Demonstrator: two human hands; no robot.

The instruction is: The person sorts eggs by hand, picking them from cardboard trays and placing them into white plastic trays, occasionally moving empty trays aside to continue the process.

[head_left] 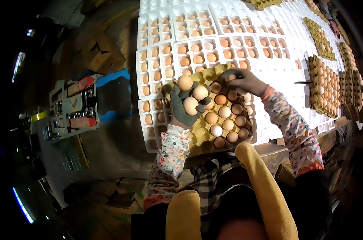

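Observation:
My left hand, in a dark grey glove, is closed around three eggs, palm up. It sits over the left side of a yellowish pulp egg tray. Several brown eggs and a paler, whitish egg fill the right part of that tray. At the tray's far edge, my right hand, gloved alike, has its fingers around an egg. White foam trays with square pockets lie under and beyond the pulp tray, many pockets holding eggs.
More pulp trays full of eggs stand at the right, some stacked. Another person's hand shows at the far right. Left of the table are a cardboard box and a blue-topped object with red parts.

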